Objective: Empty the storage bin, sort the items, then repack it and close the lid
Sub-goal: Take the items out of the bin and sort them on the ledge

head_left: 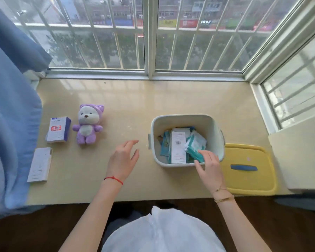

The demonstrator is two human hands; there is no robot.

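Fingers of the right hand (208,167) reached over the near rim of the storage bin (213,128), loosely spread and touching the teal-and-white packet (195,145) at about eleven o'clock from the palm; whether they had pinched it I could not tell. The packet's long axis ran toward one o'clock. The left hand (123,159) hovered wide and empty over the worktop (127,99), at nine o'clock from the bin. The yellow lid (247,180) lay at four o'clock.

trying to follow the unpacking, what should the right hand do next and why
Probably close the right hand on the teal-and-white packet and lift it out. Its fingers rest on that packet inside the bin, which still holds items, while the open left hand hovers over the table.
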